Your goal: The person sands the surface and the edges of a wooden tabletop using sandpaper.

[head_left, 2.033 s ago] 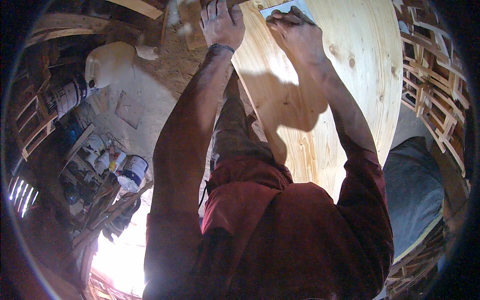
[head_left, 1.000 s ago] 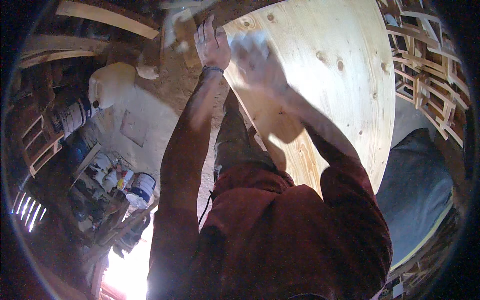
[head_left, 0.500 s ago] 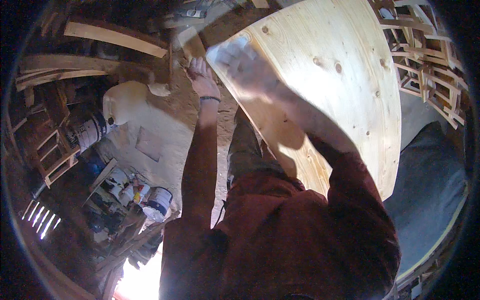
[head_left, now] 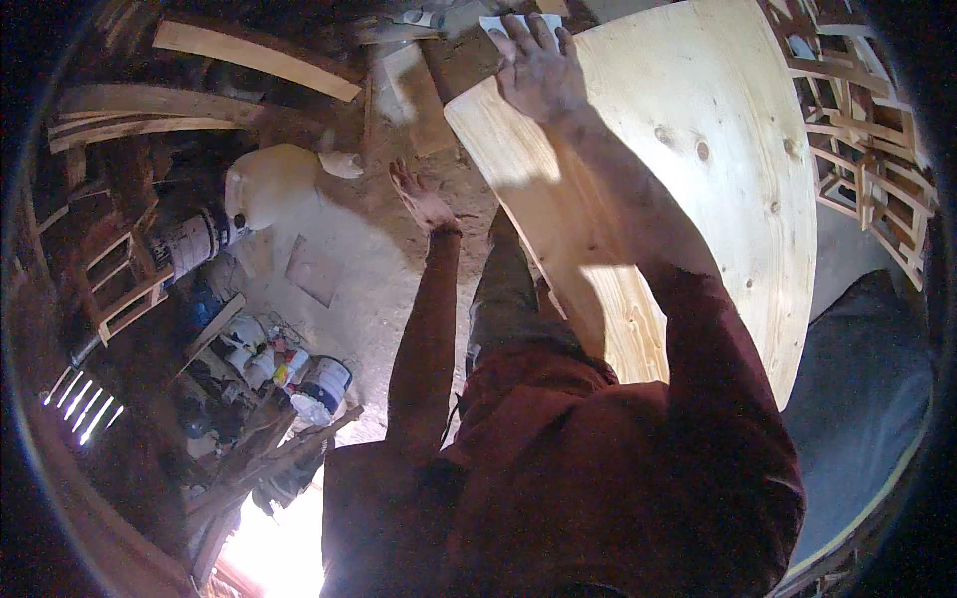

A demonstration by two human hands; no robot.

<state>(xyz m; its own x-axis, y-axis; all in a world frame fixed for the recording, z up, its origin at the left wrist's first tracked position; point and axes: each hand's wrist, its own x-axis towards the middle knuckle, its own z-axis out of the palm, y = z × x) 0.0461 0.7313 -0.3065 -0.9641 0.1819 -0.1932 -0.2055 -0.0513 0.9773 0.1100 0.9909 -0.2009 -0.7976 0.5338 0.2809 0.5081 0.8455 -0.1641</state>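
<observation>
A broad pale wooden panel (head_left: 733,219) with dark knots and a curved right side lies in front of me, reaching to the right. My right hand (head_left: 541,75) is at its far left edge, fingers spread over a small white sheet (head_left: 495,24), perhaps paper. The sheet pokes out past the fingertips, and the palm hides the rest. To the left of the panel, my left hand (head_left: 424,202) hangs in the air above the floor. Its fingers are apart and nothing is in them; a dark band circles the wrist.
Small wooden frames (head_left: 862,149) are piled at the far right, above a dark grey sheet (head_left: 862,389). On the left are long boards (head_left: 254,58), a cream-coloured container (head_left: 267,187), a bucket (head_left: 189,244) and another bucket (head_left: 324,384) beside clutter.
My right hand has slid with the white sheet from the panel's left corner, away and to the right along its far edge. My left hand has dropped slightly nearer, fingers spreading.
</observation>
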